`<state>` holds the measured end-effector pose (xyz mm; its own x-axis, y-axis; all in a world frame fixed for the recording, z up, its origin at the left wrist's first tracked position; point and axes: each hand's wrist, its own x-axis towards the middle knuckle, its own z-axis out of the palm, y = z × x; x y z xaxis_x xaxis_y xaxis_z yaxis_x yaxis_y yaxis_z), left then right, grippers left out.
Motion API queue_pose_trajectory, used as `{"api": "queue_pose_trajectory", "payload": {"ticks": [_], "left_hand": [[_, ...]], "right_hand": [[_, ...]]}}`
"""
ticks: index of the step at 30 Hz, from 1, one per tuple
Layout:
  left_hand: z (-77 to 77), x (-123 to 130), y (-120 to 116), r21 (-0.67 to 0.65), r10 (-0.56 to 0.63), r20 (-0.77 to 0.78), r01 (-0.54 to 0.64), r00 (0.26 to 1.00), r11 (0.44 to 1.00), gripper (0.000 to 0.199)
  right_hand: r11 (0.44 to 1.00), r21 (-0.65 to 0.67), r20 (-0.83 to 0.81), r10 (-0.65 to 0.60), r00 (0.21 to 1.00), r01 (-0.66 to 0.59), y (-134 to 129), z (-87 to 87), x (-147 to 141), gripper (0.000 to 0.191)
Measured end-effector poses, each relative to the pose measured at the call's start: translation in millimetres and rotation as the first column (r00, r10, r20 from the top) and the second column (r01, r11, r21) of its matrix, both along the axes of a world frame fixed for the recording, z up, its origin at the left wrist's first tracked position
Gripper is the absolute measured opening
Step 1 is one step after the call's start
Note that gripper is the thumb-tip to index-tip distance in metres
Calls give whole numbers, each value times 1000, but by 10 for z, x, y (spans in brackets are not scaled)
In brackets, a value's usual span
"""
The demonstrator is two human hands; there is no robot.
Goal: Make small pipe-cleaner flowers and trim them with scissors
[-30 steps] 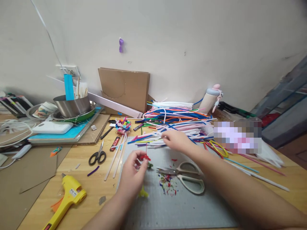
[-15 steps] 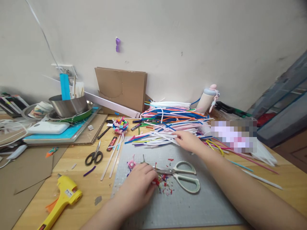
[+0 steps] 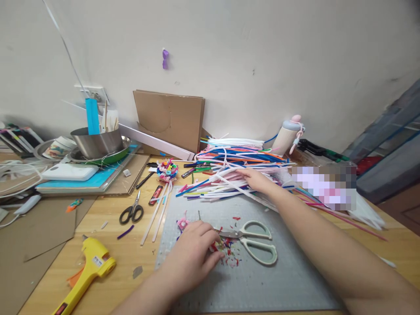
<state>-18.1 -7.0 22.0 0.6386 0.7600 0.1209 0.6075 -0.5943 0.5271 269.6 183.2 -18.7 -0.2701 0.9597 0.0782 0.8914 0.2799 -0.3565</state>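
Note:
My right hand reaches into a heap of coloured pipe cleaners, its fingertips closed on strands near the top; the exact strand is hard to make out. Beneath that hand, white pipe cleaners lie slantwise. On the grey cutting mat, my left hand is curled palm down, something small and red showing between thumb and fingers, mostly hidden. A pink fuzzy piece pokes out beyond its knuckles. Scissors with pale handles lie to its right, blades among red and green clippings.
Left of the mat are a yellow glue gun, black-handled scissors, a red lighter and a decorated ball above pale sticks. Behind stand a metal bowl, cardboard and a bottle.
My right hand has moved up and slightly right in the heap, and white pipe cleaners beneath it now lie slantwise. My left thumb has spread from its fingers. The view has shifted slightly.

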Motion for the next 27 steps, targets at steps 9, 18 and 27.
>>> {"api": "queue_pose_trajectory", "payload": {"ticks": [9,18,27], "left_hand": [[-10,-4,8,-15,25,57,-24,998,1000,7],[-14,23,-10,-16,8,73,-7,997,1000,8],[6,23,-58,9,-20,66,19,998,1000,10]], "right_hand": [[999,-28,-58,-27,998,25,271,231,100,27],[998,29,71,61,996,-64,-35,72,-138,56],[945,-254,176,254,951,-205,-390,-142,-47,68]]}}
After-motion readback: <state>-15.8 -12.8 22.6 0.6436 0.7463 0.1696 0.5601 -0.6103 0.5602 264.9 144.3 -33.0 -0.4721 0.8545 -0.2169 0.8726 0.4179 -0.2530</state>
